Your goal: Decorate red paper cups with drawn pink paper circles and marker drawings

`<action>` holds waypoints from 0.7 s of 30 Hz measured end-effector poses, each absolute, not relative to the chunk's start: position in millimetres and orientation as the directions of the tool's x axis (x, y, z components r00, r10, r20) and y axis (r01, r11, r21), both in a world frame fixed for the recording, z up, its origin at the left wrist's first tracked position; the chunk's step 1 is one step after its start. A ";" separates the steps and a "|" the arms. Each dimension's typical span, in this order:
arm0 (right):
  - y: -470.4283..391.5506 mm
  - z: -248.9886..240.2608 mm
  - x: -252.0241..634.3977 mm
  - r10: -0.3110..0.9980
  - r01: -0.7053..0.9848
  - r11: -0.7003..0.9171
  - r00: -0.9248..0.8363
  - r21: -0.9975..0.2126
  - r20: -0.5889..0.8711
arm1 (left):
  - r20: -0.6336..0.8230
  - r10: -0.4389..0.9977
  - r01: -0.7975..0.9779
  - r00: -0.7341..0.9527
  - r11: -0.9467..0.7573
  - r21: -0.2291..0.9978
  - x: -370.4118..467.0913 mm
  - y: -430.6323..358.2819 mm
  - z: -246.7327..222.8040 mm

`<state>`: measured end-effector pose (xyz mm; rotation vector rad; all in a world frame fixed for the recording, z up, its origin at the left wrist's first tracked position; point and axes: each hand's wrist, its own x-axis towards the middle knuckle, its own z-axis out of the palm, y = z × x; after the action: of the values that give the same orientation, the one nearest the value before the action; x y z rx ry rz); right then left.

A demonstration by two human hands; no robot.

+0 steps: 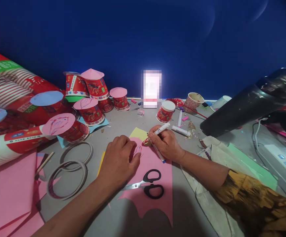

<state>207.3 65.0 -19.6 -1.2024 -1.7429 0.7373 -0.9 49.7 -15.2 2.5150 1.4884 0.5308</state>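
Near the middle of the grey tabletop (103, 210), pink paper (166, 171) is laid flat, with a small red-and-blue drawing (139, 149) near its upper edge. By the grip of the right hand (166, 143), a white marker (162, 128) is clamped between thumb and fingers, its red tip brought down at the drawing; whether the paper is touched by the tip cannot be told. Beneath that hand, a 2nd marker (159, 154) with a blue end is seen slanting down; whether it is gripped too cannot be told. The left hand (119, 158) is rested over the pink paper, its fingers bent, its thumb and index finger held apart with the drawing between them. Black-handled scissors (145, 180) are laid on the paper beside the left thumb. From beneath the pink paper's upper edge, yellow paper (138, 132) is partly shown. Beyond the right hand, a red cup (165, 115) is stood upside down. To the left, 2 overlapping rings (84, 172) are set near several paper-topped cups (90, 113).
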 end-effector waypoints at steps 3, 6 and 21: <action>65.0 -20.5 206.8 0.935 0.410 0.354 -0.152 -0.840 0.320 | 0.250 0.881 0.813 0.402 -0.469 0.345 -1.8 52.6 -17.1; 65.7 -20.9 206.5 0.934 0.414 0.356 -0.145 -0.838 0.326 | 0.247 0.891 0.814 0.381 -0.450 0.368 -3.6 57.2 -18.9; 69.0 -27.5 205.0 0.918 0.419 0.397 -0.193 -0.816 0.348 | 0.148 0.922 0.865 0.359 -0.388 0.319 -0.9 61.5 -14.7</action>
<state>205.0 69.0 -27.5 -1.1639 -1.7861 0.7207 -0.9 61.5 -14.7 2.4300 1.6184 0.4530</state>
